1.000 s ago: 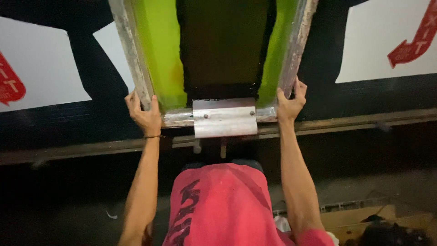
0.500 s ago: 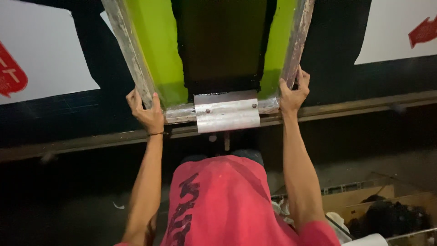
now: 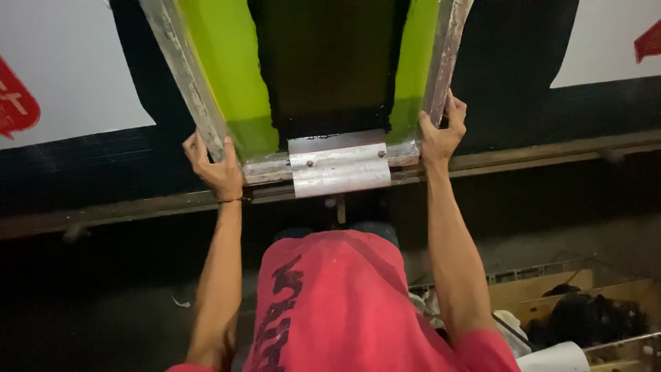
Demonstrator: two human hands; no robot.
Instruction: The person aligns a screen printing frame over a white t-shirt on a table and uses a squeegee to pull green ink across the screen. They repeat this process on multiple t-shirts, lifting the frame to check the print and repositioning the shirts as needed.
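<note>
A printing screen frame gripped at both near corners over a long dark surface.

The screen frame (image 3: 310, 89), with green-coated mesh and a dark inked centre, is held by the left hand (image 3: 215, 169) and the right hand (image 3: 441, 134), each grip clamped on a corner of its metal rim, so the frame can be kept level and square. A metal plate (image 3: 339, 169) sits between the hands; white printed sheets (image 3: 65, 76) lie on the surface (image 3: 537, 62) either side.
</note>
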